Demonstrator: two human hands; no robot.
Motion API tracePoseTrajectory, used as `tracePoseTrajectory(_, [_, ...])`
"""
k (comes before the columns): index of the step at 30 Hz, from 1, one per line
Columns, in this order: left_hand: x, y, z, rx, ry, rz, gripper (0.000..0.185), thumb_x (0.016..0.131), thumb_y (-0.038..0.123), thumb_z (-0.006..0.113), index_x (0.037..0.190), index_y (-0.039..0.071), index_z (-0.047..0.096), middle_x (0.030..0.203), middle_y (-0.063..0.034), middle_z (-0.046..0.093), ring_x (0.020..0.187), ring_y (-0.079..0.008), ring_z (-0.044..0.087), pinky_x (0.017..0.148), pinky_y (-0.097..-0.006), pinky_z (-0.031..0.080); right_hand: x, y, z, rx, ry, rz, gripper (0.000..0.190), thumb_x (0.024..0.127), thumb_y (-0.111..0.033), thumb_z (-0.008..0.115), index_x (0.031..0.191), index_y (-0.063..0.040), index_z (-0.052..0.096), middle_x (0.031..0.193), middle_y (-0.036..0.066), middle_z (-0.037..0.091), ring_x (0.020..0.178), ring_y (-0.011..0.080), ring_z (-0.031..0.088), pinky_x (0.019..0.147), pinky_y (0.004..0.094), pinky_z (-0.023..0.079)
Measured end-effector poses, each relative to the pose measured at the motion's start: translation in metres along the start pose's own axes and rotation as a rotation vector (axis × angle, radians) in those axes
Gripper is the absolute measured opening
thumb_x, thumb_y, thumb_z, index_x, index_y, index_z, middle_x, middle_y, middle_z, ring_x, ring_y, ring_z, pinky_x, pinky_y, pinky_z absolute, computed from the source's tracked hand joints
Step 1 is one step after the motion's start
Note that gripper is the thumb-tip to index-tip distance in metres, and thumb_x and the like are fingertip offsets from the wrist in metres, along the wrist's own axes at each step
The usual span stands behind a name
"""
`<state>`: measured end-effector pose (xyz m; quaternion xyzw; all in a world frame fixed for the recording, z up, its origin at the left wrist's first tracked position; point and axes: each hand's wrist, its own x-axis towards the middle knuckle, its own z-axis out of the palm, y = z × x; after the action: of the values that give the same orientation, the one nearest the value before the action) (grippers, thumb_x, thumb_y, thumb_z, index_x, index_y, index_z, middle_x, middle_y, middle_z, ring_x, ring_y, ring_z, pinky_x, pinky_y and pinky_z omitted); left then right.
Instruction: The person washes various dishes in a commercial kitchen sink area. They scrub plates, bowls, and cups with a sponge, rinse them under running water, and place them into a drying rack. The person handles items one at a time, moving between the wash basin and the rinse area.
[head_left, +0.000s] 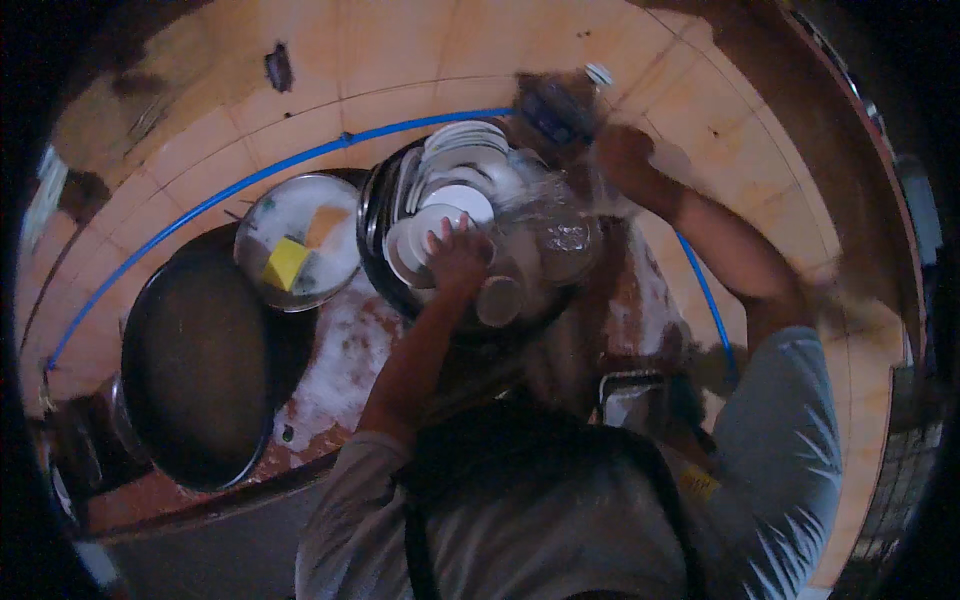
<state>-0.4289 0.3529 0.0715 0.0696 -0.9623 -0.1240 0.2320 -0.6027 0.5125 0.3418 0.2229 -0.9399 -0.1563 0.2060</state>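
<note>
My left hand (459, 259) rests with spread fingers on a small white dish (431, 229) in a large round tub (371, 277) of plates and bowls. More white plates (466, 139) are stacked at the tub's far side, and a round cup or bowl (500, 300) lies near its front. My right hand (624, 154) is raised at the tub's far right, blurred. Its fingers look curled, and whether it holds something cannot be told. Below it, the right part of the tub is a blur, with a shiny wet patch (566, 236).
A metal basin (247, 277) of suds holding a yellow sponge (286, 262) and an orange one (326, 226) stands left of the tub. A big dark pan (202, 360) is nearer. A blue hose (255, 178) curves behind. Foam (349, 345) covers part of the red floor.
</note>
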Motion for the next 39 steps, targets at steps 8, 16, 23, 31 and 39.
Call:
tracePoseTrajectory(8, [-0.005,-0.016,-0.009,0.274,-0.129,0.188,0.053,0.088,0.039,0.05,0.138,0.02,0.045,0.149,-0.0198,0.032,0.134,-0.0504,0.029,0.096,-0.0744,0.027,-0.017,-0.027,-0.019,-0.317,0.057,-0.187,0.022,0.07,-0.02,0.067,0.088,-0.007,0.072,0.091,0.014,0.069,0.088,0.0345,0.067,0.058,0.059,0.052])
tracePoseTrajectory(16, [0.011,-0.006,0.011,0.257,-0.312,0.277,0.058,0.092,0.032,0.045,0.146,0.013,0.033,0.152,-0.0233,0.022,0.133,-0.0534,0.027,0.092,-0.0764,0.03,-0.154,0.189,0.056,0.175,-0.082,0.59,0.031,0.075,-0.017,0.062,0.103,-0.004,0.068,0.108,0.023,0.065,0.097,0.0361,0.065,0.077,0.0545,0.051])
tracePoseTrajectory(23, [0.015,-0.032,0.015,0.588,-0.146,0.848,0.059,0.096,0.026,0.044,0.148,0.005,0.025,0.153,-0.0205,0.024,0.136,-0.0372,0.032,0.109,-0.0532,0.028,-0.457,0.29,0.129,0.205,0.143,1.271,0.043,0.083,-0.031,0.057,0.114,-0.002,0.056,0.103,0.025,0.064,0.098,0.0417,0.063,0.084,0.0495,0.051])
tracePoseTrajectory(31, [0.025,-0.11,0.072,1.051,-0.098,0.722,0.053,0.094,0.019,0.047,0.144,0.011,0.032,0.147,-0.0122,0.035,0.137,-0.0325,0.034,0.107,-0.0434,0.038,-0.564,0.268,0.168,0.95,0.432,2.121,0.052,0.081,-0.033,0.062,0.123,-0.005,0.051,0.112,0.022,0.062,0.101,0.0375,0.061,0.084,0.0503,0.047])
tracePoseTrajectory(39, [0.039,-0.12,0.056,0.654,-0.226,0.754,0.044,0.095,0.018,0.049,0.137,0.008,0.042,0.144,-0.0087,0.04,0.138,-0.0363,0.031,0.106,-0.0451,0.039,-0.665,0.322,0.239,0.361,-0.122,1.892,0.051,0.085,-0.031,0.058,0.128,-0.005,0.048,0.121,0.021,0.056,0.112,0.0352,0.053,0.092,0.0531,0.037])
